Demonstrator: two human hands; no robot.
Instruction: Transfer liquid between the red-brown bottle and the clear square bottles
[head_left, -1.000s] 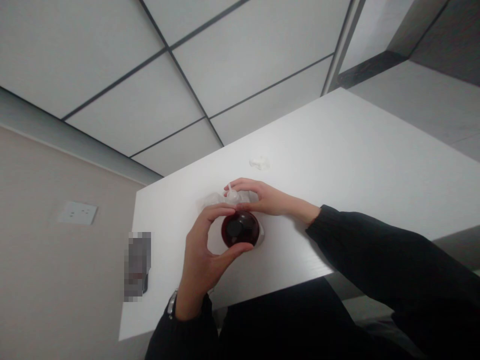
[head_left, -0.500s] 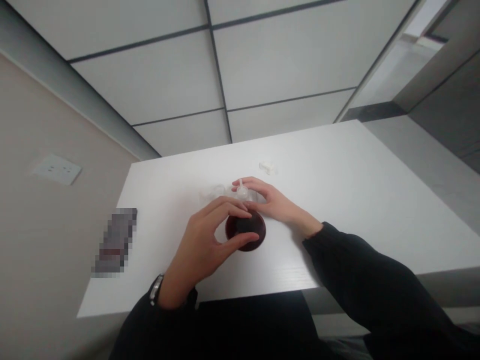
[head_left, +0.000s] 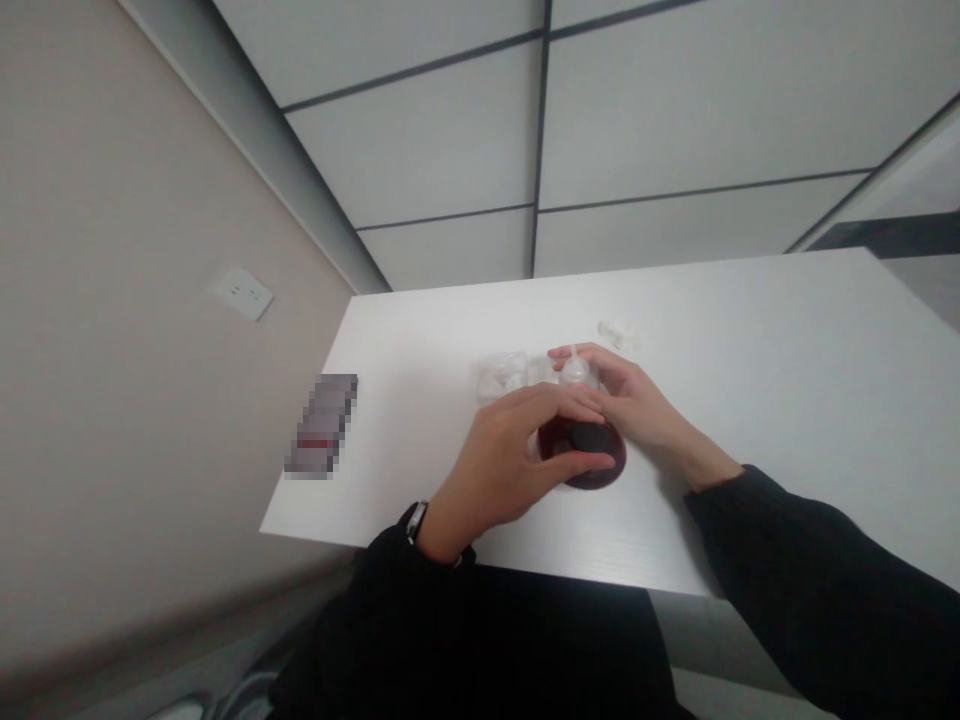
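My left hand (head_left: pixel 514 455) arches over a dark red round object (head_left: pixel 606 477) with a black centre (head_left: pixel 589 437). Its thumb lies across the near side and its fingers across the far side; whether this is a lid or a bowl, I cannot tell. Just behind it, my right hand (head_left: pixel 634 400) curls around a small clear container with a whitish round top and a short spout (head_left: pixel 575 370). Its lower part is hidden by my hands. The fingertips of both hands meet or overlap between the two objects. Clear plastic packaging (head_left: pixel 501 375) lies just left of the container.
A small white translucent piece (head_left: pixel 616 335) lies behind my right hand on the white table (head_left: pixel 420 420). A blurred-out flat object (head_left: pixel 322 425) rests near the left table edge. A wall with a socket (head_left: pixel 246 293) stands left, and white panels (head_left: pixel 450 130) rise behind.
The view has turned left, so everything appears shifted to the right. Both hands keep the same places on the dark red object and the clear container.
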